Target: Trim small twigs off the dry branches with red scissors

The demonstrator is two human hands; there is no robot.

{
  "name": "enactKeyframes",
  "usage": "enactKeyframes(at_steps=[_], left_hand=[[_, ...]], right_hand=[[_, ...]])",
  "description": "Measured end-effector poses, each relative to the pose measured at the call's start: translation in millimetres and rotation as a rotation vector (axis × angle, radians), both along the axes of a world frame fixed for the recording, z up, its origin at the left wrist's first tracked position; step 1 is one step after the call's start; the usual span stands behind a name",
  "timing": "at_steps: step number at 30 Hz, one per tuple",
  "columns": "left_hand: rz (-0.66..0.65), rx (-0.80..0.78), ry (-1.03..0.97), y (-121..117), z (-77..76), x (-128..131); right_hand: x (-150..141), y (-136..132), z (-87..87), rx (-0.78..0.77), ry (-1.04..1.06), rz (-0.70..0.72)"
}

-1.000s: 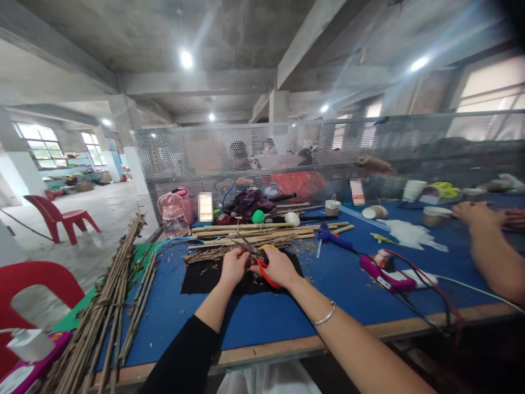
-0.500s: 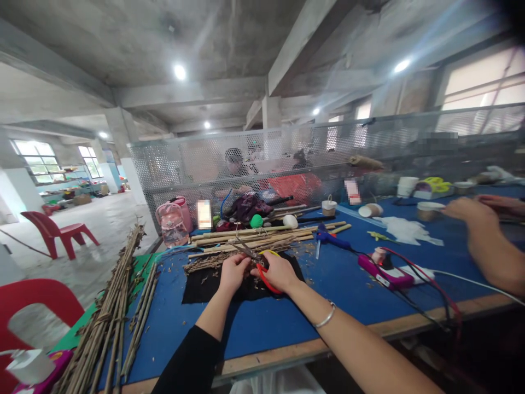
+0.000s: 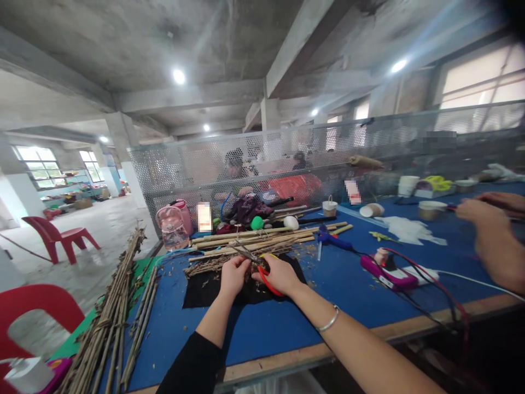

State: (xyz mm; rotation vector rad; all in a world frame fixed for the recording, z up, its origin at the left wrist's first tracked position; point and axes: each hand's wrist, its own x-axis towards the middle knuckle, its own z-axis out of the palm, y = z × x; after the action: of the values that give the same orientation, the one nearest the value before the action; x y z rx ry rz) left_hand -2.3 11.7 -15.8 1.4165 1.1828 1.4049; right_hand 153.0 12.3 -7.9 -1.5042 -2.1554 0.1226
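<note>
Well, scissors (image 3: 268, 281) in right hand (image 3: 282, 275), blades (image 3: 246, 253) near left hand (image 3: 233, 277).

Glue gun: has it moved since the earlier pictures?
No; the glue gun keeps its place against the power strip, with no visible shift either way.

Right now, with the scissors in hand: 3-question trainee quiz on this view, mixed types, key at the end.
1. Which hand holds the scissors?
2. True or false: the black cloth lies on the blue tabletop.
3. Where is the long bundle of dry stalks?
A) on the scissors
B) left of the left hand
C) inside a paper cup

Key: 1) the right hand; 2) true; 3) B.
</note>
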Motion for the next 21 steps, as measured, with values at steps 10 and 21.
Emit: enactKeyframes(at_steps=[10,21], left_hand=[[-0.010,-0.056,-0.082,-3.9,4.1,3.6],[-0.016,-0.013,0.022,-0.7,-2.0,-2.1]], right_hand=[[-1.5,-0.5,-0.1,0.008,0.041,0.037],[-2.0,-3.0,0.4,-0.007,0.022,-0.001]])
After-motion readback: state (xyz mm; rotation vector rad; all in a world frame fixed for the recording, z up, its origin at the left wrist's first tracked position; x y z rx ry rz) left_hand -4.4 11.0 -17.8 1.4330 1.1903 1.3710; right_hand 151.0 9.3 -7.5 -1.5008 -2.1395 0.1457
